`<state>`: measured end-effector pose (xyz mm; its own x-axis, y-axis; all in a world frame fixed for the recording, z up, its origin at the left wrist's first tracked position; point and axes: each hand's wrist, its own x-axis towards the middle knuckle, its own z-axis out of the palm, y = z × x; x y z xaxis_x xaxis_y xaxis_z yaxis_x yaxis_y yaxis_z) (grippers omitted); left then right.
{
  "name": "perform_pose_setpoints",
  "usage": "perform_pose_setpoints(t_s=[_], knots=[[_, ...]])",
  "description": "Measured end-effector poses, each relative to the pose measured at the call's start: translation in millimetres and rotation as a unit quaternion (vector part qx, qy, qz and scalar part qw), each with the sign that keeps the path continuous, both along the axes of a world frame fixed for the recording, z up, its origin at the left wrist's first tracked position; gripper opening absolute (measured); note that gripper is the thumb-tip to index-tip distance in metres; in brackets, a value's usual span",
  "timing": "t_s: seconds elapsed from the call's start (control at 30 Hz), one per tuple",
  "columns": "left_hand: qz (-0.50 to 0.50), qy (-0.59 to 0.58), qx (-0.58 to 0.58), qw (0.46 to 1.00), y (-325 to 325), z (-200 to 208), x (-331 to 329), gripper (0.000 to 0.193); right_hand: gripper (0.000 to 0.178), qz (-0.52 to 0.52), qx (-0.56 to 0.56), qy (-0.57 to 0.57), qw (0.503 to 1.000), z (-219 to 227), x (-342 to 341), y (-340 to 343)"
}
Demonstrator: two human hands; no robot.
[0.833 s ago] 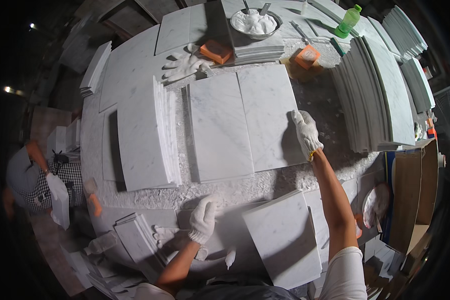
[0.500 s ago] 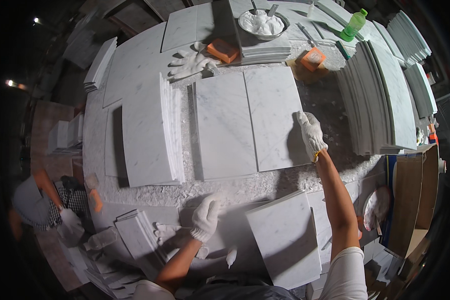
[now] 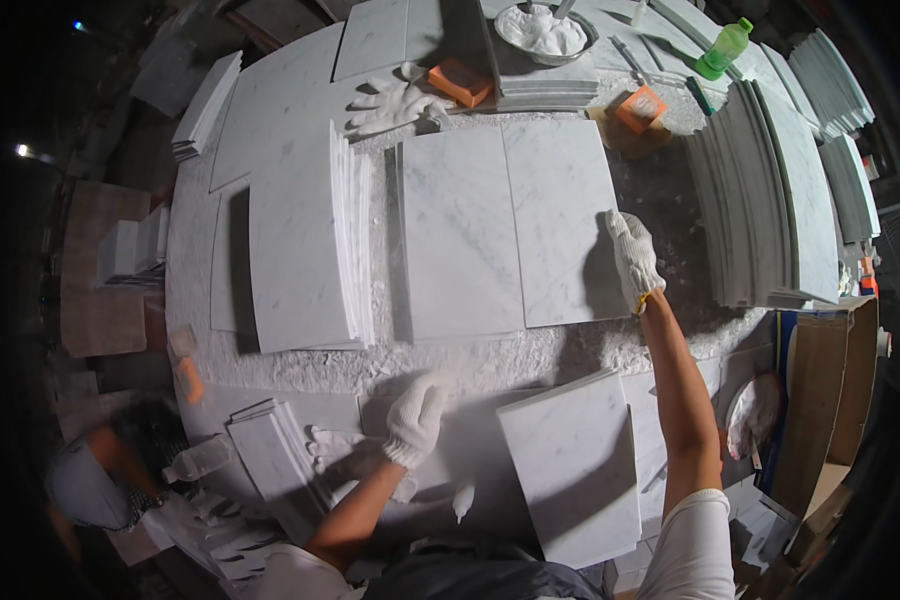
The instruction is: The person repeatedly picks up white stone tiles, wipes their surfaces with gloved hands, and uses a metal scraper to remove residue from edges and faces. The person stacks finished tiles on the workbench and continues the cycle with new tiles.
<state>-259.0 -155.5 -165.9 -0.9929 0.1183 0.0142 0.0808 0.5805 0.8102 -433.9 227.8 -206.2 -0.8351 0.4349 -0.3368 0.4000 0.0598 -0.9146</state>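
Observation:
My right hand (image 3: 634, 258), in a white knit glove, is closed at the right edge of a grey-veined white marble tile (image 3: 562, 225). That tile lies flat beside another marble tile (image 3: 460, 240), with a narrow seam between them. My left hand (image 3: 415, 420), also gloved, is in front of the two tiles, near the dusty strip along the table's front. Its fingers are drawn together and their tips are blurred; whatever they hold, if anything, cannot be made out. A small white squeeze bottle (image 3: 463, 502) lies close to my body, right of my left forearm.
Tile stacks stand at left (image 3: 305, 240) and right (image 3: 755, 200). A leaning tile (image 3: 575, 470) is close in front. Farther back are a bowl of white paste (image 3: 540, 35), orange blocks (image 3: 460, 82), empty gloves (image 3: 395, 103) and a green bottle (image 3: 725, 50). A co-worker (image 3: 95, 480) bends at lower left.
My view has shifted slightly. My right hand stays at the tile's edge and my left keeps about the same place. The co-worker has moved lower and nearer, blurred by motion.

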Motion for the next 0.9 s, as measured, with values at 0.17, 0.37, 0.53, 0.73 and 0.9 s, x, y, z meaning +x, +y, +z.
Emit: perform_pose_setpoints(t_s=[0.17, 0.37, 0.53, 0.73, 0.9], knots=[[-0.003, 0.011, 0.002, 1.000, 3, 5, -1, 0.023, 0.038, -0.004, -0.016, -0.008, 1.000, 5, 2, -2], [-0.001, 0.010, 0.007, 1.000, 5, 6, -1, 0.026, 0.041, -0.011, -0.012, -0.009, 1.000, 10, 2, -4], [-0.007, 0.005, 0.000, 1.000, 4, 4, 0, 0.027, 0.042, 0.000, -0.010, -0.017, 1.000, 6, 3, -1], [-0.023, 0.043, -0.015, 0.999, 3, 3, -1, 0.024, 0.042, 0.010, 0.006, -0.007, 1.000, -2, 0, 2], [-0.018, 0.026, -0.006, 0.999, 2, 2, 1, 0.023, 0.042, 0.010, 0.001, -0.012, 1.000, 1, 1, 1]])
